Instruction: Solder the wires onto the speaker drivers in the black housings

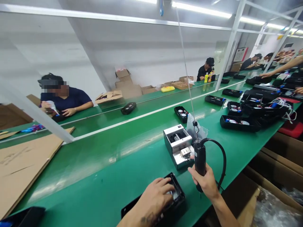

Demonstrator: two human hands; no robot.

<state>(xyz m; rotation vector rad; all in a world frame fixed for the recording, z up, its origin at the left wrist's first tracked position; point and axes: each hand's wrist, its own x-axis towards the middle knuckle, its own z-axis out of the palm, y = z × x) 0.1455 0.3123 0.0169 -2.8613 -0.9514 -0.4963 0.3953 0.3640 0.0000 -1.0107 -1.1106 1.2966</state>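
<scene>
My right hand is wrapped around a black electric screwdriver, which hangs upright from a line overhead, its tip pointing down. Below and to the left, my left hand grips a black plastic casing lying on the green bench, with fingers bent over its open top. My forearm and fingers hide much of its inside. Just beyond the hands stands a silver-and-black screw feeder, close to the screwdriver. A clear plastic bag lies behind the feeder.
Several black casings with round speakers and wires lie along the bench at right. A cardboard sheet covers the left side. Opposite sits a person holding a white bottle. A metal post rises beyond; open cartons stand below right.
</scene>
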